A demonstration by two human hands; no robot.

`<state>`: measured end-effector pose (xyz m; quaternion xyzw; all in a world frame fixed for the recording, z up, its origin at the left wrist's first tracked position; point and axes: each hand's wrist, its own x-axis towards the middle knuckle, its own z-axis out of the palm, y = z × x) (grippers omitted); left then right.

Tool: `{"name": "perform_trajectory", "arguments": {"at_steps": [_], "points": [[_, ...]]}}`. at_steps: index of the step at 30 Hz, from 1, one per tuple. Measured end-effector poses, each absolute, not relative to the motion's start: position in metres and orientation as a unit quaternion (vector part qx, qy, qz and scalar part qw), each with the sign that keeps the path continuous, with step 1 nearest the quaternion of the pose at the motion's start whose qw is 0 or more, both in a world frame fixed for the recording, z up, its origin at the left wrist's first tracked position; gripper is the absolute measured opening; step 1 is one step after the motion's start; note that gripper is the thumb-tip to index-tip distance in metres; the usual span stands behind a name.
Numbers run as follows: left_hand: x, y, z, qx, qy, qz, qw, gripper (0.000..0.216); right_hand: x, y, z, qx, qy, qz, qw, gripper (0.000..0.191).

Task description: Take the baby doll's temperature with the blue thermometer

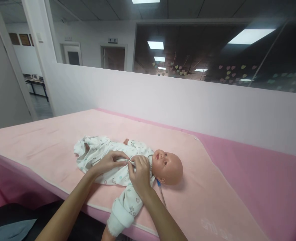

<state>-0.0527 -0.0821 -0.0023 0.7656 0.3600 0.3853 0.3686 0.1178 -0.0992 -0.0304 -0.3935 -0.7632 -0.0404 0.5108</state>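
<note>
A baby doll (171, 167) lies on its back on the pink-covered table, its bald head to the right. It wears a white patterned onesie (112, 179), and one sleeve with a turned-up cuff hangs toward the near edge. Both my hands meet over the doll's chest at the front opening. My left hand (111, 161) pinches the cloth edge between thumb and fingers. Close beside it, my right hand (140, 172) pinches the same edge nearer the doll's neck. What lies between the fingertips is small and partly hidden.
The peach sheet (203, 194) covers the table, with pink cloth (238, 157) under it. A thin stick with a blue end (159, 183) lies by the doll's neck, partly behind my right forearm. A white wall (188, 103) with windows rises behind the table.
</note>
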Motion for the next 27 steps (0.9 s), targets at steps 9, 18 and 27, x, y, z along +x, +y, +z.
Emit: {"name": "perform_trajectory", "arguments": {"at_steps": [9, 18, 27], "points": [[-0.0518, -0.0825, -0.0047, 0.755, 0.394, 0.405, 0.333, 0.026, 0.1180, -0.0975, -0.0323, -0.388, -0.765, -0.064, 0.510, 0.011], [-0.0538, -0.0796, -0.0082, 0.758, 0.376, 0.403, 0.348, 0.029, 0.1174, -0.0979, -0.0311, -0.387, -0.753, -0.066, 0.527, 0.012], [-0.0543, -0.0804, -0.0067, 0.761, 0.356, 0.400, 0.366, 0.025, 0.1179, -0.0977, -0.0326, -0.391, -0.754, -0.067, 0.523, 0.014]]}}
